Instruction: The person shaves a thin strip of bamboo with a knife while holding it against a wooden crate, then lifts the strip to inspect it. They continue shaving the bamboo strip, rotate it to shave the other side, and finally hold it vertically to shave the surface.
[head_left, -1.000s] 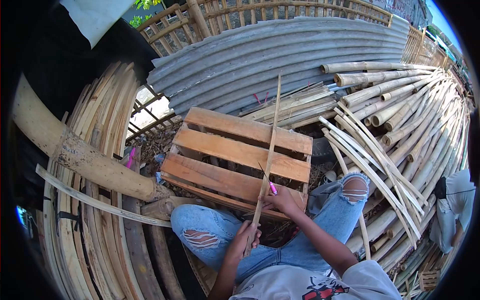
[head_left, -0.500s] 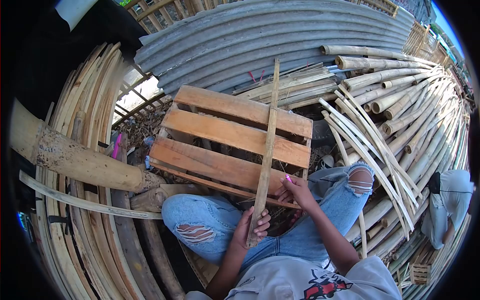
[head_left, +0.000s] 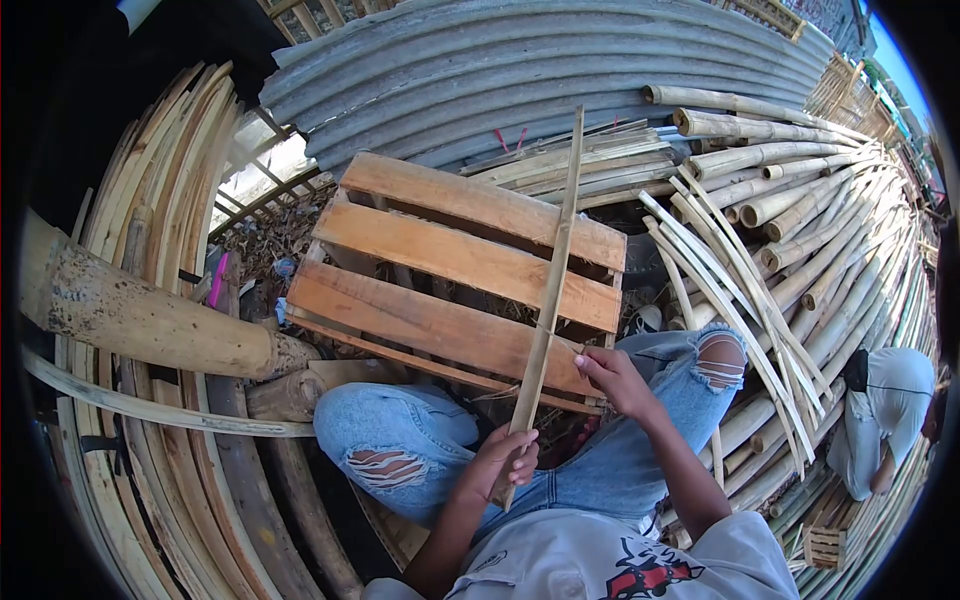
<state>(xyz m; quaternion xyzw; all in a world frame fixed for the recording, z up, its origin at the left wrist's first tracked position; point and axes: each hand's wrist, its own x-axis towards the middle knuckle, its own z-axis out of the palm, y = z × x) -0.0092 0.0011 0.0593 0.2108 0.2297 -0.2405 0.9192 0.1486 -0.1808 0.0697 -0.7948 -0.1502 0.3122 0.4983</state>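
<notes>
My left hand (head_left: 505, 462) is wrapped around the lower end of a long bamboo strip (head_left: 560, 265). The strip slants up and away from my lap, across the slatted wooden crate (head_left: 430, 255). To the right of the strip, my right hand (head_left: 612, 380) is closed in a pinch on a small thin tool. Its pink handle shows in the earlier view but is now mostly covered by my fingers. A thin tip reaches from the fingertips towards the strip; whether it touches cannot be made out.
Bamboo poles (head_left: 780, 205) are piled on the right, with pale split strips (head_left: 740, 290) lying over them. More long strips (head_left: 150, 260) and a thick bamboo pole (head_left: 150, 320) are on the left. Corrugated sheeting (head_left: 520, 75) stands behind. Another person (head_left: 885, 410) bends at far right.
The strip has turned, its far end swinging right and its near end dropping slightly with my left hand. My right hand has shifted a little right, and the pink handle has turned out of sight.
</notes>
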